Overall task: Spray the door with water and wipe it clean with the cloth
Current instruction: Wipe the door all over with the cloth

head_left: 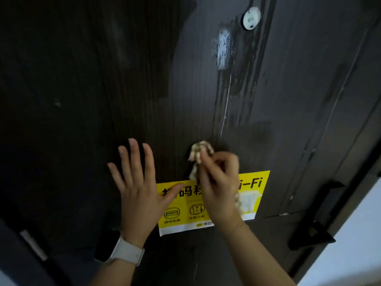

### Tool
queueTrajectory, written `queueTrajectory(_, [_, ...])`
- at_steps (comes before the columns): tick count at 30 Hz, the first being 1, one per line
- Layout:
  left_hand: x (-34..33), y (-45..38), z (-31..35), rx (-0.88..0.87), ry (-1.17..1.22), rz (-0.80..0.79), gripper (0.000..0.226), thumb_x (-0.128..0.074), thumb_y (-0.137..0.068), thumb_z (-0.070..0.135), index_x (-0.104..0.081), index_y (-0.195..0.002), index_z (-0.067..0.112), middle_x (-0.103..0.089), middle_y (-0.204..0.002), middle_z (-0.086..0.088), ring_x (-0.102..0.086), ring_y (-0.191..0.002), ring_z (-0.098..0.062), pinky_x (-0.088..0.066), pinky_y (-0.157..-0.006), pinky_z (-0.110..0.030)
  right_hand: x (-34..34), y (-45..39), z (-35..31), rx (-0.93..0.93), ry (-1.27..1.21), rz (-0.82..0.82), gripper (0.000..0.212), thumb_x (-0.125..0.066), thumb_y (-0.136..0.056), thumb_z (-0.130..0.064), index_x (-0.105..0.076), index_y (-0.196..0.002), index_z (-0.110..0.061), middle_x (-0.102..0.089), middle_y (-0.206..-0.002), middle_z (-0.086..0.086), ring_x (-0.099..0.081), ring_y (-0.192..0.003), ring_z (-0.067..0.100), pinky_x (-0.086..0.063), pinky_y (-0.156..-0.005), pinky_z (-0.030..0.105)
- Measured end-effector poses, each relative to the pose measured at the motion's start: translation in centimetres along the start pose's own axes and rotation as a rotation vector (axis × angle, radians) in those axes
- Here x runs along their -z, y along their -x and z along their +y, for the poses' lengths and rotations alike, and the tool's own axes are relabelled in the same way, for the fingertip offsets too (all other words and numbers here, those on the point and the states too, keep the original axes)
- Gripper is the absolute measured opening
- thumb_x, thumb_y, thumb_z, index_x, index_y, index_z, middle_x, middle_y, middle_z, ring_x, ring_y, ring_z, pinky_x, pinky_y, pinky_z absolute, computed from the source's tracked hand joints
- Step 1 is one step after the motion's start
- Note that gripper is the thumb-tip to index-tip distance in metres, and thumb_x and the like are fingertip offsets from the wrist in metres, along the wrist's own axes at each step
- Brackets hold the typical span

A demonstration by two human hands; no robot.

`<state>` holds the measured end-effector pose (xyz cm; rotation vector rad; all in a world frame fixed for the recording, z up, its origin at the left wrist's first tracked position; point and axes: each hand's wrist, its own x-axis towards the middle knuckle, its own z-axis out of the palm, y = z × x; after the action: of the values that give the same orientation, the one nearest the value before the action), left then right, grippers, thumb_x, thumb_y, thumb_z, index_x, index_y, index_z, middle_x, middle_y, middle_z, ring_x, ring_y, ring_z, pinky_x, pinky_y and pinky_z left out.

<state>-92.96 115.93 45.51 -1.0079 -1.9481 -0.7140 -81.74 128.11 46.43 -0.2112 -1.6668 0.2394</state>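
A dark wood-grain door point(144, 79) fills the view, with wet streaks running down its right half. My right hand point(218, 182) grips a crumpled pale patterned cloth point(199, 150) and holds it against the door just above a yellow sticker point(181, 215). My left hand point(138, 186) lies flat on the door with fingers spread, its thumb over the sticker's left edge. A white-strapped watch sits on the left wrist. No spray bottle is in view.
A round white peephole cover point(251, 18) sits near the top, with a pale worn patch point(223, 48) below it. A black door handle point(313, 234) sticks out at the lower right, beside the door frame and a light wall point(354, 244).
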Motion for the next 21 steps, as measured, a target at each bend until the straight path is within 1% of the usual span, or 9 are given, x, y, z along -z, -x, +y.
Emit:
queueTrajectory(2, [-0.1,0.0,0.0,0.000,0.000,0.009,0.114,-0.045,-0.079,0.077,0.006,-0.157,0.011,0.018,-0.163,-0.009,0.011,-0.151,-0.033,0.008,-0.120,-0.055,0.4,-0.3,0.3,0.035,-0.013,-0.047,0.030,-0.061,-0.090,-0.002,-0.067,-0.119,-0.005,-0.046,-0.100,0.000,-0.052,-0.085,0.022,-0.044,-0.072,0.025])
queueTrajectory(3, [-0.1,0.1,-0.1,-0.001,-0.001,0.007,0.114,-0.045,-0.079,0.077,0.006,-0.157,0.011,0.018,-0.163,-0.009,0.011,-0.151,-0.033,0.008,-0.120,-0.056,1.0,-0.8,0.8,0.026,0.005,-0.028,0.029,-0.063,-0.089,0.001,-0.068,-0.117,-0.005,-0.046,-0.098,0.000,-0.051,-0.083,0.021,-0.042,-0.071,0.025])
queueTrajectory(7, [0.0,0.1,-0.1,-0.016,0.006,0.004,0.113,-0.044,-0.080,0.077,0.007,-0.157,0.012,0.019,-0.163,-0.009,0.012,-0.151,-0.033,0.008,-0.120,-0.056,3.1,-4.7,1.9,-0.122,0.046,0.244,0.023,-0.065,-0.087,0.008,-0.070,-0.109,0.002,-0.049,-0.092,0.007,-0.052,-0.079,0.016,-0.041,-0.068,0.019])
queueTrajectory(9, [0.0,0.0,-0.2,-0.015,-0.001,0.004,0.112,-0.044,-0.081,0.077,0.006,-0.157,0.012,0.019,-0.163,-0.009,0.012,-0.151,-0.032,0.009,-0.120,-0.056,3.2,-5.9,1.5,-0.140,0.026,0.274,0.021,-0.065,-0.088,0.008,-0.071,-0.108,0.004,-0.049,-0.092,0.009,-0.052,-0.080,0.014,-0.042,-0.066,0.018])
queueTrajectory(12, [0.0,0.1,-0.1,-0.011,0.001,0.006,0.112,-0.044,-0.080,0.077,0.006,-0.157,0.012,0.019,-0.163,-0.009,0.012,-0.151,-0.032,0.008,-0.120,-0.056,3.5,-4.8,1.5,-0.031,0.073,0.096,0.024,-0.064,-0.089,0.005,-0.070,-0.112,0.002,-0.048,-0.098,0.006,-0.052,-0.085,0.023,-0.044,-0.071,0.026])
queueTrajectory(15, [0.0,0.2,0.0,-0.007,-0.008,0.007,0.112,-0.044,-0.081,0.077,0.006,-0.157,0.012,0.019,-0.163,-0.009,0.012,-0.151,-0.032,0.008,-0.120,-0.056,3.7,-1.5,2.1,0.124,0.211,-0.152,0.032,-0.063,-0.092,-0.014,-0.066,-0.121,0.000,-0.046,-0.106,0.005,-0.046,-0.092,0.023,-0.039,-0.079,0.025])
queueTrajectory(17, [0.0,0.1,-0.1,-0.013,-0.019,0.015,0.112,-0.044,-0.081,0.077,0.005,-0.157,0.011,0.019,-0.163,-0.009,0.012,-0.151,-0.032,0.007,-0.120,-0.056,3.3,-0.3,2.3,0.155,0.224,-0.193,0.041,-0.063,-0.092,-0.024,-0.062,-0.123,0.001,-0.046,-0.109,0.005,-0.044,-0.094,0.021,-0.036,-0.082,0.022])
queueTrajectory(18, [0.0,0.0,-0.1,-0.018,-0.023,0.014,0.112,-0.044,-0.081,0.077,0.005,-0.157,0.010,0.019,-0.163,-0.010,0.012,-0.151,-0.033,0.007,-0.120,-0.056,3.1,-0.2,2.4,0.154,0.214,-0.184,0.040,-0.063,-0.092,-0.024,-0.063,-0.122,0.002,-0.047,-0.108,0.004,-0.044,-0.093,0.020,-0.036,-0.081,0.021])
queueTrajectory(21, [0.0,0.1,-0.1,-0.024,-0.016,0.012,0.113,-0.045,-0.080,0.076,0.006,-0.157,0.010,0.019,-0.163,-0.010,0.012,-0.151,-0.033,0.008,-0.120,-0.055,3.1,-1.8,2.8,0.198,0.228,-0.143,0.028,-0.064,-0.092,-0.010,-0.068,-0.118,0.001,-0.049,-0.104,0.005,-0.046,-0.088,0.022,-0.033,-0.076,0.021])
